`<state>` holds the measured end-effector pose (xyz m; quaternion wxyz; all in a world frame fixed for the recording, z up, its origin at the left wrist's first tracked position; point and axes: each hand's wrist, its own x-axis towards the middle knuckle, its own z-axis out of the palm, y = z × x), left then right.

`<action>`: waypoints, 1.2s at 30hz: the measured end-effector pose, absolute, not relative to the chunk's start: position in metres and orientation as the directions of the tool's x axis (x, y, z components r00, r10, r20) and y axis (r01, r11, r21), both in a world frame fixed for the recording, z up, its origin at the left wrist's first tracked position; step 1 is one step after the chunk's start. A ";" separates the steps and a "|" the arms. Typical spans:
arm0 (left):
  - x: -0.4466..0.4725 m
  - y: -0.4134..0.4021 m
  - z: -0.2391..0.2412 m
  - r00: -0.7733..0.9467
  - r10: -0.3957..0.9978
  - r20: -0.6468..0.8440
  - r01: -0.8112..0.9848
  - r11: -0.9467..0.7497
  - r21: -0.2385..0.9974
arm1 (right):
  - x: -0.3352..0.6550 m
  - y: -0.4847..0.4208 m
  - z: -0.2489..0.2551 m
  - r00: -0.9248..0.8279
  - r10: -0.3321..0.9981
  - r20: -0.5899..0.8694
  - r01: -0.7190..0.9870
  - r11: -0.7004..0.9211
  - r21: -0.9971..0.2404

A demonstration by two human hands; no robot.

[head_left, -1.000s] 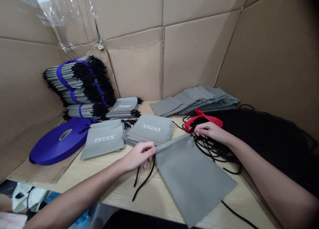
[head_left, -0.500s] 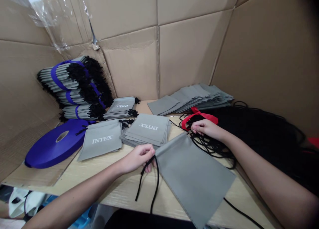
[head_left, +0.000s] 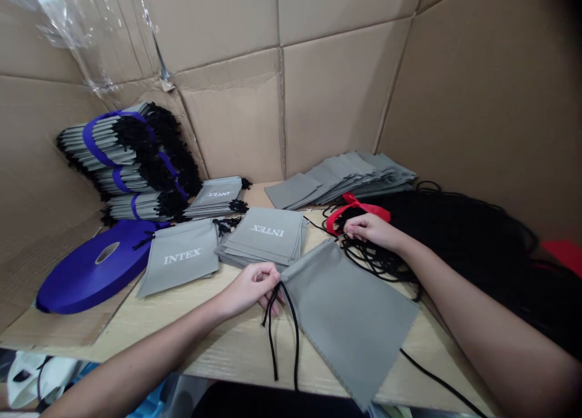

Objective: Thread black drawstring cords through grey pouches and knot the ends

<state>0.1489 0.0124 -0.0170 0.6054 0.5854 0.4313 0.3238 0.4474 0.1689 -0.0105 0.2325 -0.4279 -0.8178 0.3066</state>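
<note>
My left hand point(head_left: 257, 287) pinches the near top corner of a plain grey drawstring pouch point(head_left: 354, 315). Loose black cord ends point(head_left: 295, 339) dangle below those fingers. My right hand point(head_left: 373, 231) is closed in a pinch just beyond the pouch's far top corner, at a black cord; its fingertips partly hide what they grip. Between both hands the pouch hangs slanting over the table's front edge. Behind it lies a stack of grey pouches point(head_left: 268, 224) printed INTEX. Left of that stack, another INTEX pouch point(head_left: 182, 254) has its cord drawn through.
A purple ribbon roll point(head_left: 73, 278) and bundled pouches point(head_left: 122, 145) stand at the left. More INTEX pouches point(head_left: 216, 193) and fanned grey pouches point(head_left: 341, 178) lie at the back. Black cords point(head_left: 464, 242) with a red ribbon point(head_left: 377, 210) heap at the right. Cardboard walls point(head_left: 327, 90) enclose the table.
The cord ends hanging from my left hand have swung right. The whole view has shifted slightly; both hands keep their pinches and the pouch stays between them.
</note>
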 end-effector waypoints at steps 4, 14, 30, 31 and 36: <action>0.148 0.020 -0.017 0.389 0.902 -0.186 0.021 0.193 0.981 | 0.446 0.169 -0.011 -0.537 0.836 0.112 0.557 0.452 -0.696; 0.159 0.021 -0.014 0.234 0.945 -0.229 0.056 0.222 0.973 | 0.446 0.167 -0.012 -0.548 0.827 0.125 0.544 0.465 -0.698; 0.163 0.000 -0.016 0.148 0.976 -0.158 -0.070 0.170 0.983 | 0.452 0.171 -0.010 -0.520 0.844 0.133 0.556 0.453 -0.697; 0.162 0.000 -0.018 0.143 0.978 -0.153 -0.081 0.166 0.983 | 0.454 0.172 -0.011 -0.516 0.846 0.134 0.558 0.451 -0.697; 0.155 0.001 -0.021 0.177 0.977 -0.115 -0.078 0.131 0.988 | 0.457 0.177 -0.015 -0.514 0.847 0.137 0.564 0.454 -0.690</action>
